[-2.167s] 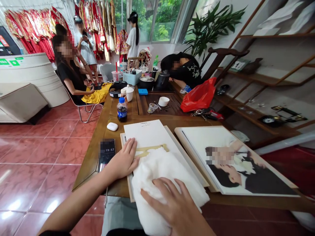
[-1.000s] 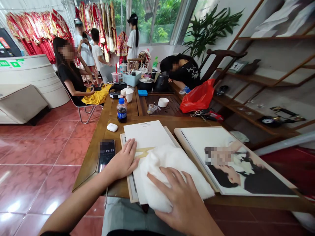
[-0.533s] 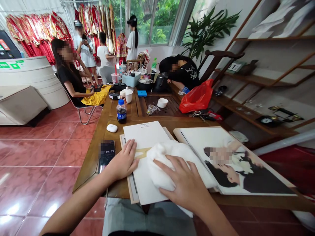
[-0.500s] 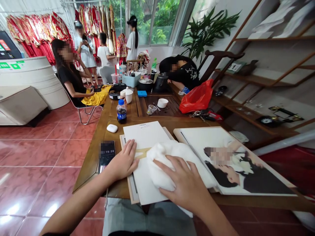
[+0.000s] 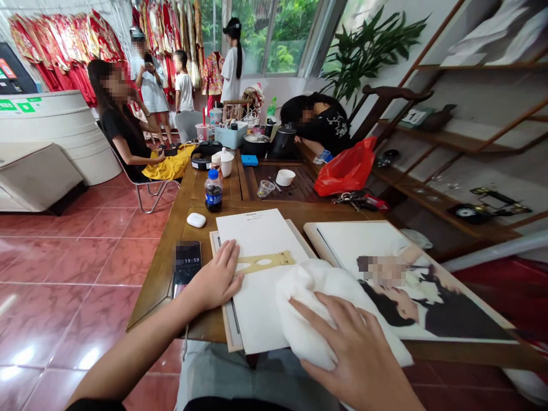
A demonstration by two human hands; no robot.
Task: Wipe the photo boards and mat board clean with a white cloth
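My left hand [image 5: 220, 277] lies flat on the left edge of a white board [image 5: 252, 228], fingers stretched out. A yellowish strip [image 5: 274, 260] with oval cut-outs crosses the board beside my fingertips. My right hand [image 5: 351, 337] is curled over a bunched, soft white cloth [image 5: 308, 291], pressing it at the board's right side. The cloth hides part of the board and trails past the table's front edge. Under the board sits a larger framed panel [image 5: 299, 234], mostly covered. To the right lies a large photo panel [image 5: 342, 234] picturing people.
On the wooden table [image 5: 192, 200] a phone [image 5: 187, 265], a white earbud case [image 5: 196, 220] and a dark drink bottle [image 5: 213, 191] stand left. Farther back are a white bowl [image 5: 285, 177] and a red plastic bag [image 5: 346, 171]. Several people are around the room.
My right hand has slid the white cloth to the right and towards me, uncovering more of the yellowish strip. My left hand stays in place.
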